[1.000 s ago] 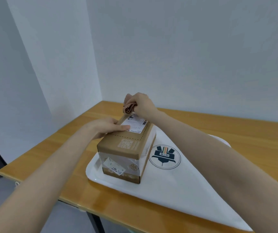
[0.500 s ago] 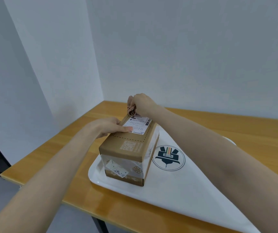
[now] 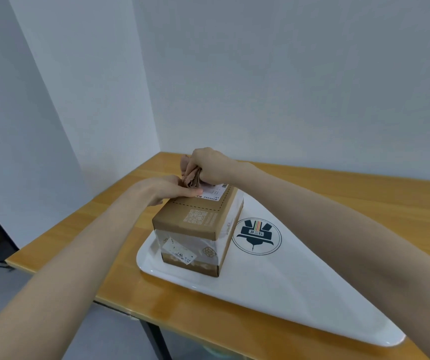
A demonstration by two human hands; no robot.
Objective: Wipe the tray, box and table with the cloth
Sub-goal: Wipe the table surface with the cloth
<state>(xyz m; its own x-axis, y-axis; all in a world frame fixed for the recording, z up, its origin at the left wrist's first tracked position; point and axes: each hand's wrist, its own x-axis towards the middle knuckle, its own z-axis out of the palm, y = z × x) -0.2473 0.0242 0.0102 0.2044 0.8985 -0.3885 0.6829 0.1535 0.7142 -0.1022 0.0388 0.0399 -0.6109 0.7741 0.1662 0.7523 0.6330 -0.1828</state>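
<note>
Brown cloth (image 3: 190,179) bunched in right hand (image 3: 210,166), fingers curled round it, at far end of box (image 3: 198,229) top. Left hand (image 3: 167,190) flat on box top, fingers straight. Box sits on white tray (image 3: 286,294) on wooden bench (image 3: 364,201).

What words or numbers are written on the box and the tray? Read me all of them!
Nothing reads clearly.
White label on the box top, partly hidden by the cloth: print too small.
QR code on the box top: a pattern, no words.
Sticker on the box front: blurred.
Round emblem on the tray: marks too small to read.
</note>
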